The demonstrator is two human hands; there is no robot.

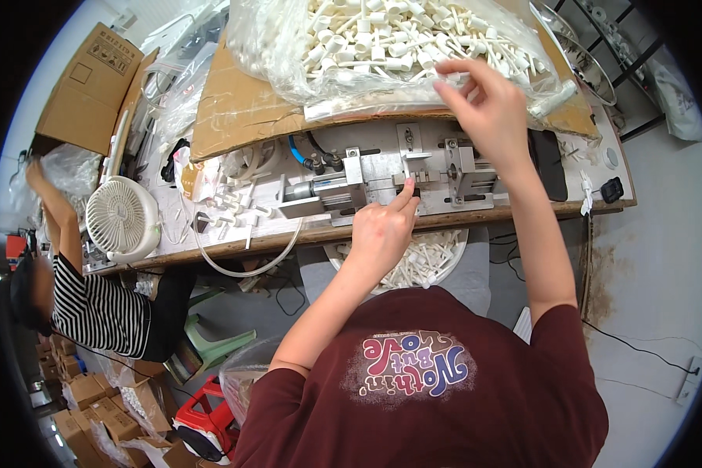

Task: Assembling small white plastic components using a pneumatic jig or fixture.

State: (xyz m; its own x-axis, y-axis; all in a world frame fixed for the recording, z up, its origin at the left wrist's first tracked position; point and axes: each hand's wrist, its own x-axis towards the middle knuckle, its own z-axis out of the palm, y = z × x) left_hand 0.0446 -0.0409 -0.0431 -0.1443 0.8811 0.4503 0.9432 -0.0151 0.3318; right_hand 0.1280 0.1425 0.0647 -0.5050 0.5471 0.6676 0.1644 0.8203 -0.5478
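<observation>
Where under left hand (384, 232), fixture (384, 170) indistinct.

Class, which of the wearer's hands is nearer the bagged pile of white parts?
Right: the right hand is at the pile; the left hand is farther off, at the metal fixture.

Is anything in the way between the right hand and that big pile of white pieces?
Nothing visible blocks the right hand; it appears right by the near edge of the white pieces. The clear plastic bag spreads around them; whether it covers the nearest ones, I can't tell.
</observation>
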